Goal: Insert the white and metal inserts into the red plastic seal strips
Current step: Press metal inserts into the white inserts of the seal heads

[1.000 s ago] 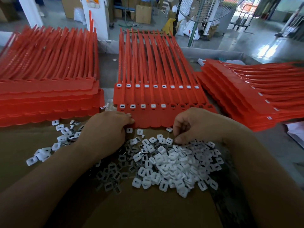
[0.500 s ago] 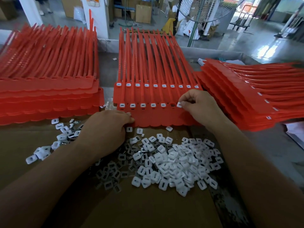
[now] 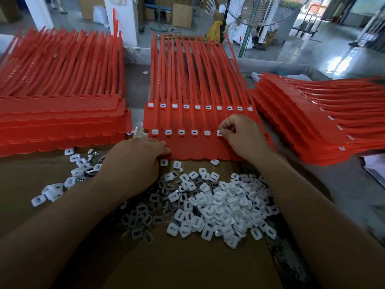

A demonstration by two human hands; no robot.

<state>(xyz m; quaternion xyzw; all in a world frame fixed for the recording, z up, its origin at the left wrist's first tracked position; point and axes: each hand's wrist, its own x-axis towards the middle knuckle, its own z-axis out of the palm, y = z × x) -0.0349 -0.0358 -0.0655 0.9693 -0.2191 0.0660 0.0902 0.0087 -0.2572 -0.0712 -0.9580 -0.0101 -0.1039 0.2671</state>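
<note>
We work at a grey counter with a sheet of brown cardboard laid over its near part. On the cardboard lies a heap of white inserts, with darker metal inserts mixed in on its left side and a smaller scatter further left. Just beyond the heap sit the red seal strips in joined sheets. The far row of sockets is filled with white, and the near row is filled from the left up to our right hand. Its fingers pinch one white insert at the near row. Our left hand lies knuckles up, fingertips touching the near sheet's edge; whether it holds anything we cannot tell. A left stack and a right stack of red strips flank the middle one. Behind the counter are a glossy concrete floor, a pedestal fan, cardboard boxes and a white pillar.
</note>
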